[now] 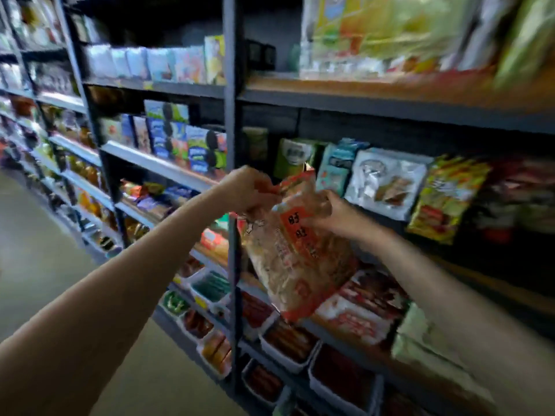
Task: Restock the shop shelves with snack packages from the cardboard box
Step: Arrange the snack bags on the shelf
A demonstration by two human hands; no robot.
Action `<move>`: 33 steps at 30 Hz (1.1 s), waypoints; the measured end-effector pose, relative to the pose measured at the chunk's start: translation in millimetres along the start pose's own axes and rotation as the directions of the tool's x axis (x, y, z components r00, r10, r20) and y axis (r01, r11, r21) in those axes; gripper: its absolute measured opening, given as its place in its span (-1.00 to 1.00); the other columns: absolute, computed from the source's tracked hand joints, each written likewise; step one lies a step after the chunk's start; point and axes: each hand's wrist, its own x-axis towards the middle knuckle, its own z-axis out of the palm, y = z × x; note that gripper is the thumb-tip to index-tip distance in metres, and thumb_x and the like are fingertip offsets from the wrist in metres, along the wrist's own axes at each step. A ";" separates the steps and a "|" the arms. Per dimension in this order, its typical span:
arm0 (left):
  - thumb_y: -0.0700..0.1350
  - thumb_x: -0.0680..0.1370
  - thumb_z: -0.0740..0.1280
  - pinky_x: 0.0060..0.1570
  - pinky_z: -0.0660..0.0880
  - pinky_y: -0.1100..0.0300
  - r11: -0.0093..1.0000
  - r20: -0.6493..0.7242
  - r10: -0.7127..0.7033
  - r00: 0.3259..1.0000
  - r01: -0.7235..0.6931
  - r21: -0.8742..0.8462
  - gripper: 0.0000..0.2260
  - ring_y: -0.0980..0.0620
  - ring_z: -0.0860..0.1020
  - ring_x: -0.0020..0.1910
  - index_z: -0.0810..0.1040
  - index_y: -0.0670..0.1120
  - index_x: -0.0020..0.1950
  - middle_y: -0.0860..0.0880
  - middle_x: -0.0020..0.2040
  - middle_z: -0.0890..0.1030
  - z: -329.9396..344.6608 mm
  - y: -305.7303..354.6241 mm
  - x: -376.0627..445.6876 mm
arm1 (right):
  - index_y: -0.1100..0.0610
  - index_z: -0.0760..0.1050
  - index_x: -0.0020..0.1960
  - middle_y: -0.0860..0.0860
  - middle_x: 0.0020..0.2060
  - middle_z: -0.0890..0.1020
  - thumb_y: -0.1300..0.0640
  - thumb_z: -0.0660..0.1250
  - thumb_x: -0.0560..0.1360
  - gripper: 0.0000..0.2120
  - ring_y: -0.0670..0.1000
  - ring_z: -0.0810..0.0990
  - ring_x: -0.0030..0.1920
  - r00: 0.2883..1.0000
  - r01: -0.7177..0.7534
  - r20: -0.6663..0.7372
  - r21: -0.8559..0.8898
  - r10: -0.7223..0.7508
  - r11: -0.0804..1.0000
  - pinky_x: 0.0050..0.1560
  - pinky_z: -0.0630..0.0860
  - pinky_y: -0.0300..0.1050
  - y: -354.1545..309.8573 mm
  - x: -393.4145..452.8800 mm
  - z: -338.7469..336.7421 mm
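With my left hand (249, 187) pinching the bag (295, 250) top and my right hand (333, 214) gripping its edge, I should stand it upright beside the shelf (390, 100) packs.

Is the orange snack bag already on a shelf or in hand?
In hand: left hand and right hand grip the orange snack bag before the shelves.

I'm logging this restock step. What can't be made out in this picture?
- Cardboard box: not in the head view.
- Packet print: motion blur.
- Left hand and right hand fingertips: hidden by the packet.
- Top-shelf bags: blurred, cut off by the top edge.
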 end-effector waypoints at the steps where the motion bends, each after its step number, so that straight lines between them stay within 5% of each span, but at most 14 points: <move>1: -0.11 0.46 0.43 -0.57 0.30 0.40 0.997 0.044 0.059 0.997 -0.061 0.042 -0.77 0.27 0.36 -0.68 0.48 -0.05 -0.37 0.07 -0.63 0.44 17.1 34.4 14.1 | 0.11 0.44 -0.03 -0.02 -0.10 0.57 0.22 0.43 0.42 -0.80 -0.18 0.52 -0.22 0.998 -0.036 -0.044 0.009 0.036 0.999 -0.26 0.47 -0.43 8.4 -19.4 -33.3; 5: -0.09 0.46 0.41 -0.56 0.27 0.44 0.948 0.170 0.272 0.947 -0.294 0.120 -0.80 0.29 0.38 -0.64 0.54 -0.11 -0.34 0.05 -0.60 0.42 92.2 164.6 49.5 | 0.21 0.49 0.04 0.08 -0.28 0.61 0.11 0.45 0.41 -0.71 -0.13 0.58 -0.49 0.936 -0.223 -0.248 0.131 0.250 0.966 -0.53 0.45 -0.30 46.2 -104.8 -158.6; 8: -0.12 0.48 0.38 -0.60 0.30 0.44 0.921 0.242 0.366 0.899 -0.386 0.043 -0.77 0.23 0.40 -0.67 0.54 -0.12 -0.37 0.07 -0.67 0.45 145.8 243.6 65.6 | 0.32 0.53 0.04 0.10 -0.33 0.61 0.17 0.44 0.42 -0.72 -0.10 0.56 -0.54 0.834 -0.243 -0.459 0.195 0.307 0.950 -0.55 0.46 -0.28 62.2 -161.7 -232.1; 10: -0.13 0.49 0.37 -0.58 0.34 0.40 0.899 0.223 0.429 0.875 -0.438 -0.010 -0.82 0.19 0.43 -0.61 0.57 -0.14 -0.31 0.03 -0.54 0.50 178.9 288.1 69.4 | 0.33 0.51 -0.02 0.13 -0.31 0.59 0.25 0.40 0.45 -0.82 -0.11 0.56 -0.57 0.753 -0.193 -0.584 0.244 0.303 0.950 -0.58 0.46 -0.29 73.0 -194.0 -266.2; 12: -0.19 0.49 0.35 -0.50 0.44 0.38 0.887 0.077 0.457 0.886 -0.447 -0.119 -0.91 0.11 0.52 -0.44 0.59 -0.21 -0.08 -0.08 -0.31 0.58 209.2 320.9 68.7 | 0.27 0.47 -0.17 0.14 -0.36 0.55 0.29 0.36 0.48 -0.92 -0.13 0.53 -0.61 0.626 -0.130 -0.719 0.285 0.302 0.950 -0.61 0.45 -0.30 85.6 -220.1 -289.7; 15: -0.08 0.48 0.39 0.05 0.51 0.09 0.894 -0.054 0.395 0.917 -0.397 -0.207 -0.55 -0.22 0.53 0.13 0.42 -0.22 0.30 -0.24 0.17 0.54 256.9 342.0 71.5 | 0.19 0.41 -0.23 0.15 -0.37 0.56 0.27 0.30 0.52 -0.84 -0.10 0.56 -0.60 0.353 -0.016 -0.890 0.302 0.288 0.953 -0.54 0.52 -0.25 111.6 -241.0 -317.1; 17: 0.13 0.38 0.47 0.20 0.44 -0.04 0.913 0.164 0.324 0.932 -0.263 -0.311 -0.33 -0.25 0.42 0.28 0.34 -0.16 0.35 -0.24 0.30 0.43 289.3 345.5 71.4 | 0.16 0.41 -0.23 0.20 -0.31 0.60 0.24 0.28 0.54 -0.82 -0.05 0.61 -0.54 0.199 0.047 -0.938 0.298 0.284 0.953 -0.46 0.58 -0.14 124.0 -246.6 -331.9; 18: 0.17 0.34 0.49 0.13 0.51 -0.04 0.897 0.295 0.316 0.902 -0.181 -0.404 -0.40 -0.18 0.52 0.17 0.44 -0.14 0.22 -0.22 0.21 0.51 304.8 346.0 71.4 | 0.15 0.40 -0.23 0.21 -0.28 0.61 0.23 0.27 0.55 -0.81 -0.02 0.63 -0.49 0.144 0.064 -0.947 0.299 0.287 0.952 -0.43 0.60 -0.11 129.6 -247.6 -338.3; 20: -0.09 0.45 0.45 -0.17 0.57 0.13 0.841 0.492 0.330 0.806 -0.014 -0.541 -0.79 0.02 0.62 -0.17 0.49 -0.09 -0.01 -0.13 -0.05 0.60 329.6 347.7 62.4 | 0.11 0.38 -0.23 0.25 -0.20 0.63 0.21 0.22 0.58 -0.79 0.08 0.67 -0.34 0.077 0.047 -0.954 0.294 0.290 0.955 -0.23 0.63 0.07 137.9 -247.3 -347.5; 23: -0.34 0.48 0.35 -0.22 0.58 0.18 0.772 0.561 0.322 0.763 0.132 -0.622 -0.59 -0.03 0.58 -0.05 0.37 -0.12 0.28 -0.09 0.10 0.53 359.5 350.2 60.3 | 0.11 0.43 -0.05 0.21 0.02 0.61 0.17 0.20 0.59 -0.93 0.10 0.66 -0.13 0.105 -0.145 -0.948 0.286 0.302 0.947 -0.05 0.61 0.12 146.2 -246.7 -355.9; 25: -0.33 0.48 0.35 -0.14 0.57 0.15 0.773 0.541 0.355 0.762 0.086 -0.628 -0.51 -0.01 0.56 -0.08 0.32 -0.13 0.37 -0.10 0.14 0.51 368.6 357.6 63.1 | 0.10 0.31 0.33 0.05 0.17 0.51 0.19 0.25 0.56 -0.64 -0.08 0.56 -0.16 0.154 -0.311 -0.950 0.216 0.273 0.926 -0.11 0.60 -0.11 156.0 -247.3 -358.1; 27: -0.34 0.49 0.33 -0.05 0.53 0.11 0.782 0.533 0.378 0.757 0.047 -0.622 -0.46 -0.02 0.54 -0.03 0.26 -0.11 0.43 -0.03 0.17 0.48 371.9 366.7 67.7 | 0.07 0.05 0.50 -0.02 0.30 0.37 0.31 0.26 0.52 -0.35 -0.22 0.48 -0.14 0.194 -0.383 -0.968 0.073 0.158 0.921 -0.16 0.52 -0.32 160.6 -245.5 -356.0; 29: -0.36 0.49 0.32 0.13 0.47 0.08 0.805 0.545 0.372 0.752 0.031 -0.592 -0.39 -0.12 0.46 0.24 0.19 -0.08 0.47 -0.05 0.34 0.36 374.7 369.8 69.3 | 0.00 -0.06 0.53 -0.05 0.43 0.21 0.41 0.24 0.48 -0.22 -0.11 0.47 0.20 0.286 -0.472 -0.954 -0.057 0.091 0.880 0.06 0.54 -0.25 169.0 -243.7 -351.8; 33: -0.30 0.49 0.34 0.21 0.48 -0.07 0.865 0.517 0.369 0.772 -0.082 -0.495 -0.42 -0.20 0.46 0.27 0.22 -0.05 0.45 -0.18 0.38 0.38 387.8 365.9 81.1 | 0.00 -0.13 0.54 -0.05 0.51 -0.20 0.44 0.24 0.46 -0.15 0.01 -0.15 0.51 0.446 -0.629 -0.872 -0.145 0.202 0.764 0.46 0.11 -0.07 173.8 -238.1 -338.8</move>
